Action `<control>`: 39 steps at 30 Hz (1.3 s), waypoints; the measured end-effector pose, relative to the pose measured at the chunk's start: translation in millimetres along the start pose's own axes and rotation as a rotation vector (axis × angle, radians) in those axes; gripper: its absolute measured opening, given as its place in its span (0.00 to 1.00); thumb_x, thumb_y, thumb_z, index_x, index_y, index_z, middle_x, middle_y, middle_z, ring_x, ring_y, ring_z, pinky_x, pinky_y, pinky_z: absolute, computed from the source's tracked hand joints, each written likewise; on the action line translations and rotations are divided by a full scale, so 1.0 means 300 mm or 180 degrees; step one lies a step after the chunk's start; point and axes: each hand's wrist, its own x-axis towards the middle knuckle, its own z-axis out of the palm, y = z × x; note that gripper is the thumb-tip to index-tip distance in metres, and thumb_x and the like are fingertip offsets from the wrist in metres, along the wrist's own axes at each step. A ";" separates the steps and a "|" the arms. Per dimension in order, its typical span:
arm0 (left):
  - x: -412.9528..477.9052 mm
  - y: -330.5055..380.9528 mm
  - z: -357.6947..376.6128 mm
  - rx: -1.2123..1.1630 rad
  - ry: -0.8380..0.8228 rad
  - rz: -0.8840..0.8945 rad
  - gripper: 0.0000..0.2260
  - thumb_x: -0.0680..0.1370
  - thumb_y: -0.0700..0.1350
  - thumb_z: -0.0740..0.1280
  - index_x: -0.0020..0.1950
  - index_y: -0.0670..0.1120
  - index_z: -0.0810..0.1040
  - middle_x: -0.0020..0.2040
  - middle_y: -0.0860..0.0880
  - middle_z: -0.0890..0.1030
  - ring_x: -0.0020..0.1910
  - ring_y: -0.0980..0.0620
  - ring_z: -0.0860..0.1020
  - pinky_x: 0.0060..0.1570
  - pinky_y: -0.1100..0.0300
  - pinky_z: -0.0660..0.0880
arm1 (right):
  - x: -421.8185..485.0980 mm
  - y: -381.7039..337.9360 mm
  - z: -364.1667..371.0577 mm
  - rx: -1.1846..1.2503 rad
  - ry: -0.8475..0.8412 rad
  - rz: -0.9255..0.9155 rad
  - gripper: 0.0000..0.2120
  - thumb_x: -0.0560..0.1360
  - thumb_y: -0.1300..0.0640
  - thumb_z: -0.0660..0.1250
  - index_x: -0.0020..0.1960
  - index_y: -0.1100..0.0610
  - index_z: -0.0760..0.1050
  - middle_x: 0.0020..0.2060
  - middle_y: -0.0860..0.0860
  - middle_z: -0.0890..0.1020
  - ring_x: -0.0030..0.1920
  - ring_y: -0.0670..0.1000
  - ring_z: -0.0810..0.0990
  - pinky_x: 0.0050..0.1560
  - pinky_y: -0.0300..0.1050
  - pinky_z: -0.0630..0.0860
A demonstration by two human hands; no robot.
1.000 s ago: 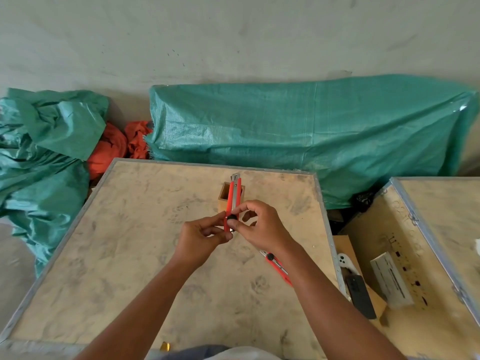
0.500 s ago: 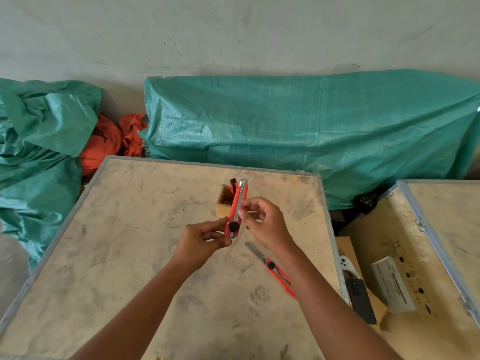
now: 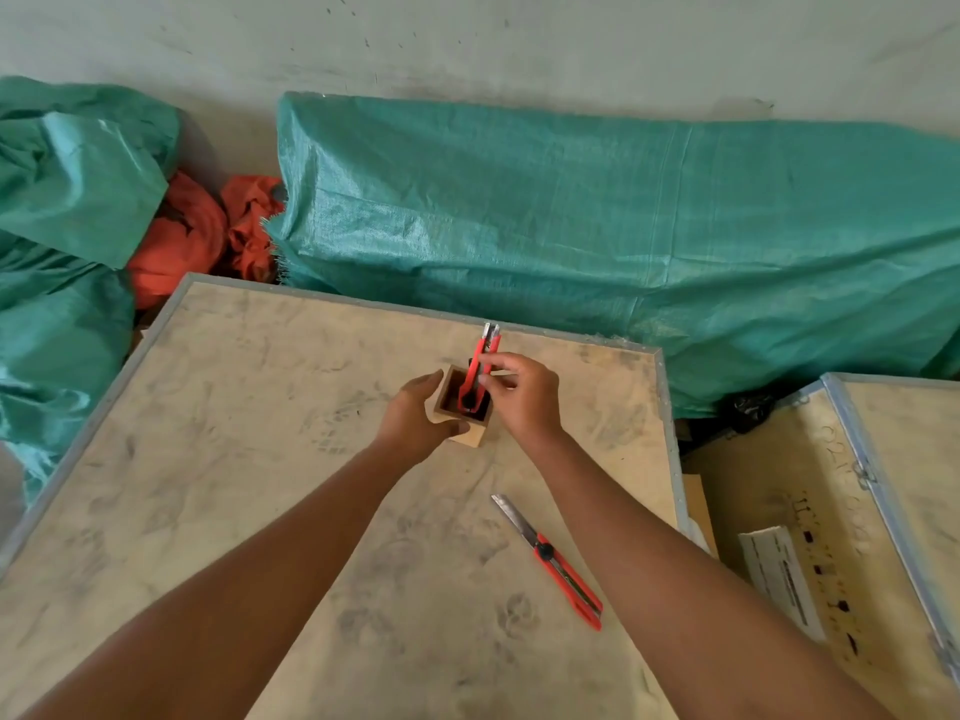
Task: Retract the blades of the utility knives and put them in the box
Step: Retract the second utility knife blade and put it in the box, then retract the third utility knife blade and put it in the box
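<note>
Dusty plywood desk [image 3: 218,511] with a metal rim, green tarp [image 3: 623,241] heaped behind it against a pale wall, orange cloth [image 3: 182,241] showing at the left. Second wooden panel to the right, partly in view. One small wooden box [image 3: 475,433], open top, standing near the far middle of the desk. Two red knives visible for certain; a dark shape inside the box may be another, cannot tell. First knife [image 3: 480,363] stands nearly upright, long axis vertical, metal tip pointing up and away, lower end down inside the box; no blade seen beyond the tip. Right hand [image 3: 519,397] pinches this knife at mid-length, fingers closed on its body. Left hand [image 3: 415,420] cups the left side of the box, fingers wrapped round the wall. Second knife [image 3: 550,561] lies flat on the desk, nearer, just beside the right forearm, untouched; long axis diagonal, blade extended and pointing up-left, red handle trailing down-right.
</note>
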 end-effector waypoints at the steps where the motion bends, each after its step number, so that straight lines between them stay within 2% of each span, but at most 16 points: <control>1: 0.017 -0.007 0.012 0.0016 -0.0079 -0.0028 0.38 0.69 0.44 0.80 0.75 0.44 0.67 0.72 0.44 0.73 0.70 0.44 0.72 0.66 0.54 0.70 | -0.001 0.011 0.019 -0.0069 -0.0023 -0.0034 0.13 0.74 0.66 0.75 0.56 0.56 0.86 0.53 0.54 0.88 0.49 0.53 0.87 0.55 0.49 0.84; 5: 0.053 -0.032 0.044 0.0066 -0.0182 -0.0092 0.30 0.72 0.42 0.76 0.72 0.43 0.71 0.65 0.43 0.79 0.64 0.43 0.76 0.54 0.60 0.68 | -0.007 0.063 0.074 -0.0304 -0.0121 -0.0233 0.13 0.73 0.69 0.74 0.55 0.59 0.86 0.50 0.56 0.87 0.49 0.54 0.85 0.54 0.46 0.82; 7: 0.062 -0.049 0.053 0.0021 -0.0145 -0.0141 0.29 0.73 0.43 0.75 0.72 0.45 0.72 0.63 0.45 0.80 0.62 0.43 0.77 0.51 0.60 0.68 | -0.015 0.085 0.090 -0.0418 -0.0167 -0.0244 0.14 0.72 0.71 0.73 0.55 0.59 0.86 0.49 0.57 0.86 0.49 0.55 0.84 0.53 0.40 0.79; 9: 0.067 -0.063 0.060 0.0049 -0.0101 -0.0159 0.30 0.73 0.45 0.76 0.74 0.46 0.70 0.63 0.45 0.80 0.62 0.44 0.78 0.52 0.60 0.68 | -0.021 0.104 0.099 -0.0444 -0.0158 -0.0241 0.15 0.72 0.72 0.73 0.55 0.59 0.86 0.49 0.58 0.85 0.49 0.56 0.84 0.54 0.38 0.76; 17: 0.060 -0.051 0.064 0.0062 -0.0043 -0.0224 0.32 0.73 0.45 0.75 0.75 0.45 0.68 0.66 0.44 0.79 0.65 0.43 0.76 0.56 0.59 0.70 | -0.026 0.104 0.062 -0.0380 -0.0185 -0.0280 0.16 0.71 0.72 0.73 0.56 0.60 0.85 0.50 0.58 0.85 0.51 0.56 0.84 0.55 0.42 0.80; 21: 0.020 -0.025 0.055 0.0025 0.0026 -0.0137 0.28 0.74 0.44 0.74 0.73 0.46 0.71 0.66 0.44 0.80 0.63 0.43 0.77 0.54 0.58 0.71 | -0.048 0.119 0.011 -0.0383 -0.0116 -0.0356 0.16 0.70 0.71 0.74 0.56 0.58 0.85 0.48 0.56 0.85 0.48 0.52 0.83 0.51 0.29 0.74; 24: -0.045 -0.003 0.051 -0.0140 0.0152 -0.0063 0.23 0.75 0.42 0.73 0.69 0.47 0.76 0.64 0.44 0.81 0.61 0.44 0.79 0.51 0.58 0.72 | -0.090 0.133 -0.045 -0.0392 -0.0149 -0.0307 0.16 0.71 0.70 0.75 0.56 0.57 0.85 0.49 0.54 0.85 0.46 0.51 0.83 0.49 0.28 0.73; 26: -0.092 -0.006 0.064 -0.0155 0.0337 -0.0043 0.22 0.75 0.44 0.74 0.68 0.47 0.76 0.65 0.46 0.80 0.61 0.46 0.78 0.54 0.57 0.74 | -0.124 0.150 -0.081 -0.0397 -0.0202 -0.0257 0.15 0.71 0.69 0.75 0.56 0.58 0.85 0.49 0.54 0.86 0.46 0.51 0.84 0.49 0.27 0.73; 28: -0.147 -0.015 0.093 -0.0218 0.0576 0.0008 0.21 0.74 0.44 0.74 0.66 0.47 0.78 0.65 0.48 0.79 0.60 0.48 0.78 0.58 0.57 0.74 | -0.163 0.177 -0.116 -0.0359 -0.0286 -0.0158 0.14 0.72 0.69 0.75 0.57 0.58 0.85 0.51 0.54 0.86 0.45 0.51 0.85 0.48 0.26 0.73; 30: -0.199 -0.023 0.136 -0.0287 0.0664 0.0052 0.18 0.74 0.45 0.74 0.63 0.48 0.80 0.63 0.49 0.80 0.59 0.50 0.79 0.57 0.59 0.74 | -0.200 0.206 -0.144 -0.0299 -0.0419 0.0061 0.13 0.74 0.68 0.73 0.57 0.58 0.85 0.53 0.54 0.86 0.44 0.49 0.84 0.47 0.27 0.74; 33: -0.270 -0.053 0.235 -0.0221 0.0456 0.0018 0.16 0.75 0.47 0.74 0.62 0.49 0.81 0.61 0.50 0.81 0.59 0.51 0.79 0.52 0.62 0.71 | -0.280 0.270 -0.181 -0.0225 -0.0731 0.0422 0.13 0.74 0.68 0.73 0.57 0.57 0.85 0.52 0.55 0.86 0.44 0.48 0.83 0.52 0.38 0.81; 35: -0.288 -0.084 0.298 -0.0138 0.0270 -0.0074 0.15 0.75 0.47 0.73 0.61 0.50 0.81 0.61 0.51 0.81 0.59 0.51 0.78 0.51 0.62 0.71 | -0.341 0.306 -0.197 -0.0311 -0.0984 0.0675 0.13 0.75 0.68 0.73 0.57 0.58 0.85 0.52 0.55 0.86 0.47 0.50 0.83 0.57 0.43 0.81; 37: -0.292 -0.115 0.369 -0.0051 0.0137 -0.0085 0.14 0.75 0.46 0.73 0.61 0.50 0.82 0.62 0.50 0.81 0.59 0.50 0.79 0.52 0.62 0.72 | -0.404 0.357 -0.206 -0.0402 -0.1160 0.0854 0.13 0.74 0.68 0.72 0.57 0.58 0.85 0.53 0.55 0.86 0.52 0.52 0.84 0.60 0.42 0.79; 39: -0.283 -0.131 0.400 0.0075 0.0055 -0.0009 0.13 0.75 0.43 0.73 0.59 0.49 0.83 0.61 0.48 0.81 0.58 0.48 0.80 0.54 0.61 0.73 | -0.451 0.382 -0.208 -0.0411 -0.1323 0.0992 0.13 0.74 0.67 0.72 0.57 0.57 0.85 0.54 0.54 0.86 0.56 0.52 0.84 0.58 0.37 0.76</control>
